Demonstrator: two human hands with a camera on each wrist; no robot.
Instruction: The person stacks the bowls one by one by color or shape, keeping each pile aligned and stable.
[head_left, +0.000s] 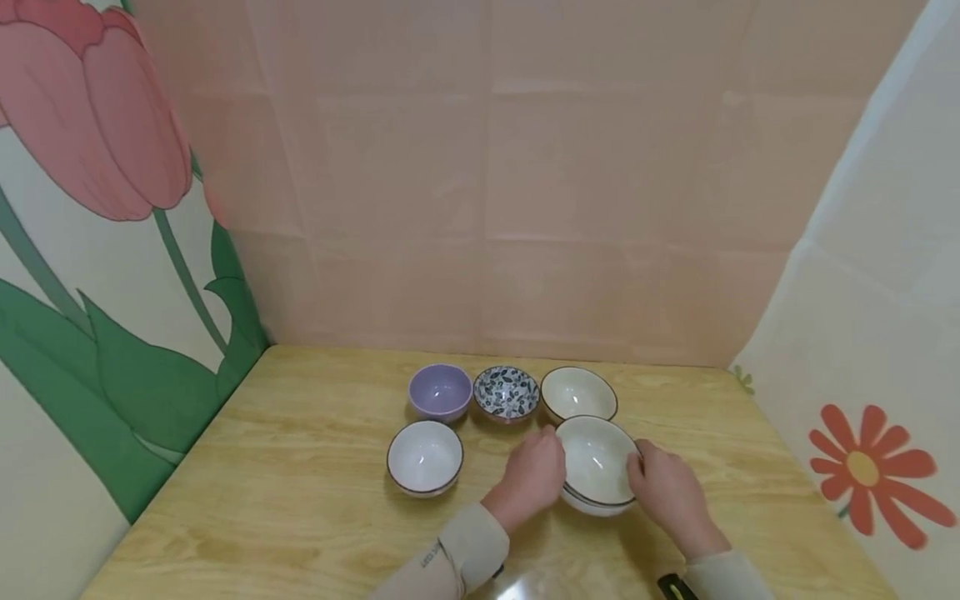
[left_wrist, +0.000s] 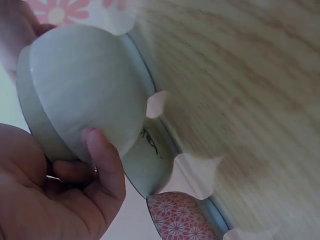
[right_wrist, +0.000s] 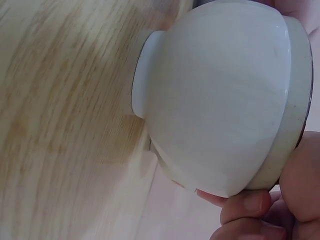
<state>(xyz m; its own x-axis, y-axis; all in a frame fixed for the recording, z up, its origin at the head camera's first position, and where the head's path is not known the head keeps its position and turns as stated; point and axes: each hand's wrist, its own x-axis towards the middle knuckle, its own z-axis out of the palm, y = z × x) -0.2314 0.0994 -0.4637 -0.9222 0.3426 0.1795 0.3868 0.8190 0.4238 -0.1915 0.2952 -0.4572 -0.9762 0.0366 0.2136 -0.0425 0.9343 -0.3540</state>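
Observation:
Two cream bowls sit one inside the other at the front right of the group. The upper bowl (head_left: 596,458) has a dark rim; beneath it shows the outside of the lower bowl (head_left: 596,507). My left hand (head_left: 527,477) grips the pair at the left rim, while my right hand (head_left: 672,493) pinches the right rim between thumb and curled fingers. In the right wrist view, the lower bowl's foot (right_wrist: 146,75) appears to meet the tabletop. Just behind the pair stands another cream bowl (head_left: 579,393) with a dark rim.
A purple bowl (head_left: 441,392) and a leaf-patterned bowl (head_left: 507,392) line up along the back. In front of the purple one stands a white bowl (head_left: 425,457). The wooden table (head_left: 300,475) meets a pink backdrop (head_left: 480,183) and flowered side panels.

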